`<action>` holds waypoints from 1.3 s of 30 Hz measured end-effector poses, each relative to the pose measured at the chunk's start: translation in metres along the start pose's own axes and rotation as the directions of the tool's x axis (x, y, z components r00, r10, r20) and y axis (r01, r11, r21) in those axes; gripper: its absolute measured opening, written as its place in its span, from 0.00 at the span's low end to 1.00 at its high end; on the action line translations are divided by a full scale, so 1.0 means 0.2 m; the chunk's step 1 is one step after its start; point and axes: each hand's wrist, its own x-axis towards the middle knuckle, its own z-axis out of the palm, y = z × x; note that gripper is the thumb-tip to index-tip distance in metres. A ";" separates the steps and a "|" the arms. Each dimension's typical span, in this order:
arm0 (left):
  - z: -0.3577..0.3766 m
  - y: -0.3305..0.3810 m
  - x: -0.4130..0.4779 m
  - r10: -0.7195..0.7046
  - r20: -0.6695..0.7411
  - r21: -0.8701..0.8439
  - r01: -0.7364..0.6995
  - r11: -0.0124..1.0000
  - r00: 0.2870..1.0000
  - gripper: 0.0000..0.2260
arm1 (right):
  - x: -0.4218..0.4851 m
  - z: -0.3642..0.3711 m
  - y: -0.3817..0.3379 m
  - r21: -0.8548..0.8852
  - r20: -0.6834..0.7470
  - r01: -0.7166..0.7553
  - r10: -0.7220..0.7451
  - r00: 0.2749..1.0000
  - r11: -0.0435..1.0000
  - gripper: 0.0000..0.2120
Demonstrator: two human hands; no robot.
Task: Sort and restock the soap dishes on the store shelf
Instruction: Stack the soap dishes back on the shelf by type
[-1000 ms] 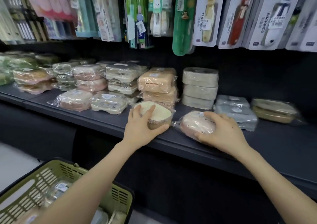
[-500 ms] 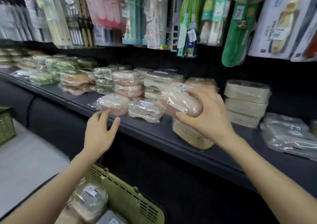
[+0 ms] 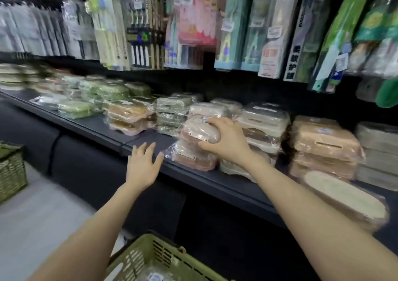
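My right hand (image 3: 226,143) grips a pink oval soap dish (image 3: 199,127) wrapped in clear plastic, holding it on top of a pink wrapped dish (image 3: 191,158) near the front of the dark shelf (image 3: 146,143). My left hand (image 3: 143,164) hovers with fingers spread just in front of the shelf edge, holding nothing. Stacks of wrapped soap dishes in green, orange, grey, white and tan fill the shelf. A tan oval dish with a cream top (image 3: 346,199) lies at the shelf front on the right.
A green shopping basket (image 3: 155,257) with wrapped items sits below my arms. Another green basket (image 3: 10,168) stands on the floor at left. Packaged toothbrushes (image 3: 193,18) hang on hooks above the shelf.
My right hand has carried the pink oval dish leftward and set it down onto the pink dish. My left hand let go of the cream-topped dish and moved left, open.
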 end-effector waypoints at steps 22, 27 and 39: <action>0.14 -0.15 -0.01 0.008 -0.021 0.100 -0.006 0.995 1.000 0.33 | 0.16 0.26 -0.09 -0.182 0.054 0.047 -0.038 0.998 0.982 0.31; 0.14 -0.15 0.00 0.006 -0.008 0.093 -0.005 0.996 1.000 0.32 | 0.17 0.23 -0.10 -0.343 0.054 0.005 0.014 0.998 0.939 0.33; 0.10 -0.13 -0.03 -0.027 0.030 0.129 0.023 0.991 0.999 0.35 | -0.33 0.06 -0.02 -0.328 -0.270 -0.128 0.037 0.962 0.936 0.30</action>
